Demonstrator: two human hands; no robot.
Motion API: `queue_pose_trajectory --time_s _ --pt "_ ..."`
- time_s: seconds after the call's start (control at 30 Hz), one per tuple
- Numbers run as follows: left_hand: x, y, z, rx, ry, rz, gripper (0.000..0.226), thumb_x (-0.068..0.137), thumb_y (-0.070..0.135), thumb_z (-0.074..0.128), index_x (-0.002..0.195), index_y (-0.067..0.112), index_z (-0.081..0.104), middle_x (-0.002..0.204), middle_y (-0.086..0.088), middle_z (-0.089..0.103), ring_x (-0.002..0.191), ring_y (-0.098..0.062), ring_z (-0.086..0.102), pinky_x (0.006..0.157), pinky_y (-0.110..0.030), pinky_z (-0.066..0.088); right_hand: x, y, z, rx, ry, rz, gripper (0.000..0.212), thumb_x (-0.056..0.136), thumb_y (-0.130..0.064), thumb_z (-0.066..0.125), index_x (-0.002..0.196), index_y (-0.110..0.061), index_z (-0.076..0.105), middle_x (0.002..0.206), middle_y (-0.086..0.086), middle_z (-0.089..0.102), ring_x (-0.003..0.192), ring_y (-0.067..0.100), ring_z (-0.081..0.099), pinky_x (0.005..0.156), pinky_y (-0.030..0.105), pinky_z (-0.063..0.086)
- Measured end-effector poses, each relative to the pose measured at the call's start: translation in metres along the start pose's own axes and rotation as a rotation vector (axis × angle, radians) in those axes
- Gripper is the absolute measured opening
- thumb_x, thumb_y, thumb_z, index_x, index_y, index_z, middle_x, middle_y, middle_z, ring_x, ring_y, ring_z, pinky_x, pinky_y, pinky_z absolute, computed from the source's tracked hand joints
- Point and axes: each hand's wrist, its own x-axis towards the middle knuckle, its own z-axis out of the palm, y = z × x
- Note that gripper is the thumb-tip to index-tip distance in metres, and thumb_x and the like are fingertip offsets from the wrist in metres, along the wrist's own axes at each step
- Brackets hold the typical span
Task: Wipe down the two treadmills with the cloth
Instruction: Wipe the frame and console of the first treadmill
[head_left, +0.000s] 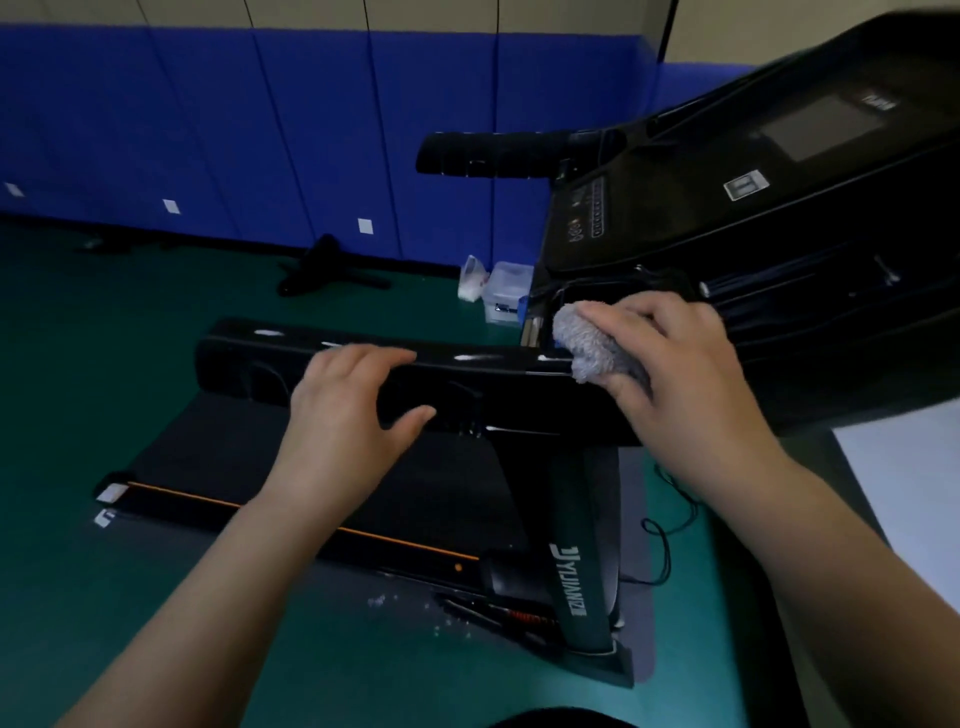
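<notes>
Cloth, grey and bunched into a wad, is pressed against the inner end of a black treadmill's near handrail, right where the rail meets the console. The right grip grasps the wad, fingers curled over its top and thumb tucked beneath. The left grip is released and holds nothing: its fingers lie flat across the top of the same rail, farther out, with the thumb against the rail's near face. White glare patches sit on the rail's glossy top between the two.

Below the rail, the treadmill's dark belt runs over the green floor, edged by an orange stripe, and a lettered upright rises from the base. The far handrail juts out from the console toward the blue padded wall.

On the floor by that wall stands a clear plastic box with its lid on; its contents cannot be made out. Touching its left side, a clear plastic bag holds something white. Pale crumbs lie on the floor near the treadmill's base, and a black cable loops beside the upright.
</notes>
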Motion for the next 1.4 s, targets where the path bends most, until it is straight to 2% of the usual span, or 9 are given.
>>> queue_pose_trajectory --time_s 0.1,0.2,0.47,0.6,0.73,0.83,0.97,1.2,1.4 --pt "0.028 -0.015 0.004 0.095 -0.019 0.061 0.059 0.074 0.044 0.075 0.125 0.02 0.059 0.12 0.002 0.06 0.117 -0.024 0.047 0.101 -0.041 0.038 0.018 0.005 0.022 -0.205 -0.161 0.005 0.055 0.083 -0.042 0.064 0.135 -0.031 0.05 0.132 -0.001 0.047 0.117 0.026 0.037 0.09 0.042 0.034" --pt "0.049 -0.029 0.009 0.165 -0.093 0.1 0.064 0.072 0.052 0.071 0.126 0.021 0.059 0.122 0.002 0.061 0.119 -0.024 0.048 0.099 -0.043 0.038 0.02 -0.002 0.04 -0.252 -0.23 0.01 0.072 0.08 -0.07 0.034 0.133 -0.026 0.053 0.134 0.0 0.046 0.12 0.024 0.035 0.092 0.043 0.033" --pt "0.097 -0.052 0.016 0.168 -0.343 0.237 0.055 0.073 0.058 0.069 0.121 0.031 0.062 0.117 0.008 0.062 0.113 -0.018 0.051 0.098 -0.035 0.031 0.042 -0.051 0.098 -0.175 -0.088 0.045 0.049 0.085 -0.049 0.046 0.124 -0.022 0.062 0.128 -0.002 0.054 0.117 0.022 0.042 0.092 0.033 0.023" --pt "0.105 -0.058 0.018 0.077 -0.34 0.299 0.054 0.068 0.057 0.073 0.113 0.028 0.067 0.107 0.007 0.065 0.104 -0.018 0.055 0.093 -0.033 0.038 0.034 -0.051 0.088 -0.158 0.074 0.229 0.035 0.085 -0.041 0.047 0.113 -0.032 0.066 0.119 0.001 0.06 0.107 0.028 0.053 0.086 0.04 0.04" --pt "0.107 -0.064 0.022 0.002 -0.314 0.328 0.054 0.066 0.057 0.075 0.11 0.026 0.069 0.105 0.006 0.067 0.103 -0.019 0.056 0.092 -0.033 0.041 0.022 -0.043 0.07 -0.306 0.198 0.447 0.029 0.086 -0.032 0.051 0.105 -0.023 0.071 0.116 0.003 0.064 0.105 0.033 0.053 0.081 0.04 0.04" --pt "0.111 -0.07 0.024 -0.02 -0.313 0.371 0.055 0.066 0.061 0.073 0.109 0.026 0.07 0.105 0.007 0.067 0.103 -0.018 0.057 0.093 -0.034 0.04 0.032 -0.069 0.093 -0.305 0.139 0.363 0.028 0.083 -0.034 0.056 0.106 -0.026 0.07 0.113 0.0 0.065 0.105 0.034 0.056 0.086 0.043 0.044" --pt "0.112 -0.074 0.026 -0.012 -0.286 0.409 0.057 0.066 0.065 0.069 0.11 0.027 0.069 0.106 0.006 0.068 0.102 -0.017 0.058 0.092 -0.033 0.038 0.045 -0.108 0.131 -0.243 0.088 0.266 0.039 0.086 -0.039 0.047 0.114 -0.022 0.068 0.118 -0.003 0.062 0.115 0.023 0.049 0.087 0.033 0.029" --pt "0.108 -0.07 0.027 -0.014 -0.286 0.365 0.057 0.07 0.065 0.067 0.115 0.03 0.066 0.109 0.01 0.064 0.106 -0.014 0.052 0.093 -0.028 0.031 0.036 -0.083 0.107 -0.258 0.16 0.381 0.034 0.087 -0.034 0.049 0.114 -0.025 0.069 0.116 -0.001 0.065 0.105 0.029 0.056 0.082 0.04 0.04" --pt "0.108 -0.085 0.007 -0.012 -0.284 0.418 0.055 0.078 0.062 0.061 0.125 0.032 0.06 0.12 0.01 0.062 0.115 -0.015 0.051 0.098 -0.031 0.027 0.051 -0.114 0.139 -0.175 0.132 0.27 0.038 0.089 -0.038 0.046 0.113 -0.021 0.069 0.116 0.0 0.064 0.11 0.031 0.055 0.086 0.043 0.042"
